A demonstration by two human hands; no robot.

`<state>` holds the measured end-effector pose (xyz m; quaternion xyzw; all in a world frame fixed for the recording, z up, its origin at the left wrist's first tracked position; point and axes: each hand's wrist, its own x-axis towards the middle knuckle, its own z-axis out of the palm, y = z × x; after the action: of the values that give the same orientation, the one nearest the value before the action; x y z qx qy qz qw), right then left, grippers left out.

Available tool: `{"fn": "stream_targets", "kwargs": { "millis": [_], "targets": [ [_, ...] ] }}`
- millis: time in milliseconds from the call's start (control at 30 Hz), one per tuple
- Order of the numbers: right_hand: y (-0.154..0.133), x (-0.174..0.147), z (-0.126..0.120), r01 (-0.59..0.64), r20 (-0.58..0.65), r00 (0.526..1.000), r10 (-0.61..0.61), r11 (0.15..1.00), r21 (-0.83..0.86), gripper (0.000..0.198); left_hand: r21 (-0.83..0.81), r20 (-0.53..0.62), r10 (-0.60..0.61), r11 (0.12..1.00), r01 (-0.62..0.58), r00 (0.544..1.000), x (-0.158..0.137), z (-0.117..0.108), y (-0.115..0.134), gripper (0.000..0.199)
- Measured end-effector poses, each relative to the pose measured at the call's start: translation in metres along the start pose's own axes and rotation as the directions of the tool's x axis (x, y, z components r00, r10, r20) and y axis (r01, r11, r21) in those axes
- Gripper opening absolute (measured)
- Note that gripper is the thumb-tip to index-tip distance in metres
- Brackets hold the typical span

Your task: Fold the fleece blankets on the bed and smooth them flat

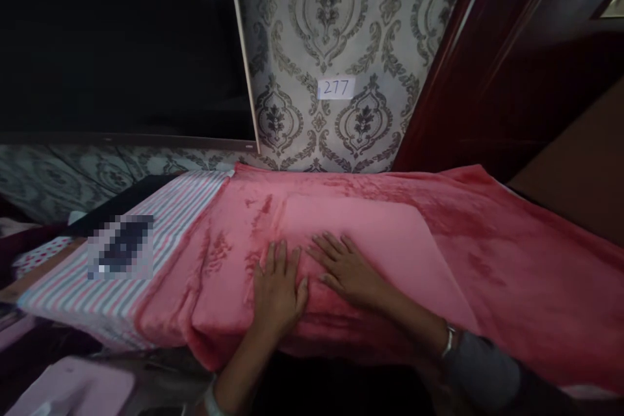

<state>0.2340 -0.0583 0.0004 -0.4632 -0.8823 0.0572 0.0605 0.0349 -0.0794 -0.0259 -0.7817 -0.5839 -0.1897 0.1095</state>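
A pink plush blanket (511,260) is spread over a table-like surface, with wrinkles and darker brushed patches. On it shows a smooth, paler pink rectangle (390,227) with a rounded corner; whether it is a separate flat sheet I cannot tell. My left hand (279,286) lies flat near the left part of the rectangle, fingers stretched forward and thumb apart. Just to its right, my right hand (348,270) rests palm down, fingers spread and angled to the left. Neither hand grips anything.
A striped cloth (180,221) lies left of the blanket, with a pixelated dark object (121,247) on it. Behind stand a large dark screen (121,45), patterned wallpaper with a paper label (336,88) reading 277, and dark red wood (487,78). A pale pink panel (78,387) is low at left.
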Motion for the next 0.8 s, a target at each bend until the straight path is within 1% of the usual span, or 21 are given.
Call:
{"fn": "stream_targets", "kwargs": {
  "millis": [67, 167, 233, 267, 333, 400, 433, 533, 633, 733, 800],
  "targets": [
    [0.001, -0.010, 0.002, -0.027, -0.014, 1.000, 0.027, 0.999, 0.019, 0.060, 0.003, 0.037, -0.016, 1.000, 0.015, 0.999, 0.001, -0.004, 0.000, 0.054],
    [0.009, -0.027, -0.006, -0.062, -0.027, 0.998, 0.063, 0.997, 0.038, 0.057, 0.003, 0.108, -0.006, 1.000, 0.006, 0.994, 0.005, -0.016, -0.002, 0.052],
    [0.020, -0.046, -0.013, -0.133, -0.080, 0.988, 0.135, 0.991, 0.029, 0.056, -0.002, 0.157, 0.013, 1.000, -0.013, 0.987, 0.012, -0.027, -0.005, 0.050],
    [0.026, -0.059, -0.015, -0.192, -0.132, 0.972, 0.193, 0.981, 0.021, 0.056, 0.002, 0.175, 0.024, 1.000, -0.024, 0.984, 0.016, -0.033, -0.006, 0.050],
    [0.037, -0.085, -0.012, -0.327, -0.250, 0.914, 0.318, 0.945, 0.005, 0.057, 0.026, 0.183, 0.063, 0.997, -0.069, 0.981, 0.027, -0.040, -0.007, 0.050],
    [0.041, -0.110, 0.000, -0.430, -0.324, 0.856, 0.403, 0.903, -0.012, 0.059, 0.052, 0.185, 0.123, 0.990, -0.135, 0.975, 0.037, -0.041, -0.006, 0.052],
    [0.041, -0.121, 0.008, -0.460, -0.339, 0.839, 0.426, 0.887, -0.024, 0.059, 0.059, 0.196, 0.143, 0.986, -0.158, 0.970, 0.041, -0.038, -0.005, 0.053],
    [0.034, -0.140, 0.033, -0.496, -0.357, 0.820, 0.448, 0.867, -0.052, 0.061, 0.068, 0.259, 0.140, 0.984, -0.163, 0.955, 0.048, -0.025, -0.005, 0.057],
    [0.027, -0.147, 0.047, -0.510, -0.388, 0.801, 0.456, 0.859, -0.046, 0.060, 0.076, 0.284, 0.118, 0.986, -0.145, 0.951, 0.049, -0.016, -0.008, 0.058],
    [0.023, -0.150, 0.051, -0.524, -0.424, 0.777, 0.465, 0.851, -0.027, 0.057, 0.074, 0.281, 0.114, 0.987, -0.140, 0.953, 0.051, -0.018, -0.009, 0.056],
    [0.021, -0.154, 0.054, -0.525, -0.451, 0.763, 0.462, 0.851, -0.016, 0.055, 0.077, 0.236, 0.113, 0.988, -0.135, 0.965, 0.053, -0.025, -0.002, 0.054]
  ]
}}
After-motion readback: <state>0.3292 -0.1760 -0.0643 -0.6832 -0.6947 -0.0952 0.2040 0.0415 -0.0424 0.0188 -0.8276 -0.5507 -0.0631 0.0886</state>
